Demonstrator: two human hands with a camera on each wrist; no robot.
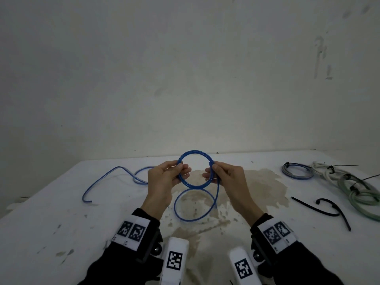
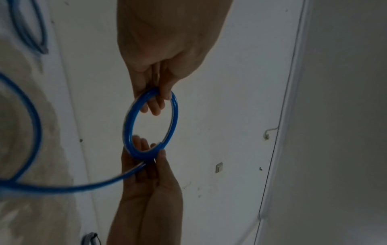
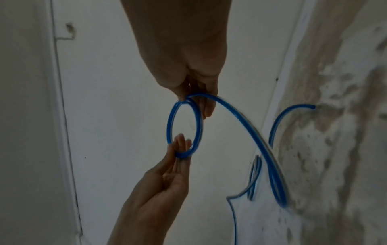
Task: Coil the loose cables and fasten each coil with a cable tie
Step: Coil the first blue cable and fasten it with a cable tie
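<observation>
A blue cable coil [image 1: 195, 151] of a few turns is held upright above the white table [image 1: 61, 212]. My left hand [image 1: 181, 168] pinches its left side between thumb and fingers, and my right hand [image 1: 212, 168] pinches its right side. From the right-hand grip the cable drops into a loose loop [image 1: 175, 204] on the table. Its tail [image 1: 118, 167] trails away to the left. In the left wrist view, my left hand [image 2: 162, 94] grips the coil [image 2: 175, 119] from above and my right hand [image 2: 155, 154] from below. The right wrist view shows the coil [image 3: 169, 126] between my right hand [image 3: 188, 97] and my left hand [image 3: 178, 149].
Tied coils lie at the right: a blue-grey cable [image 1: 298, 171], a white rope [image 1: 324, 169] and a green hose [image 1: 357, 192]. Two loose black cable ties [image 1: 317, 200] lie in front of them. A brown stain [image 1: 257, 188] covers the table's middle. A wall stands behind.
</observation>
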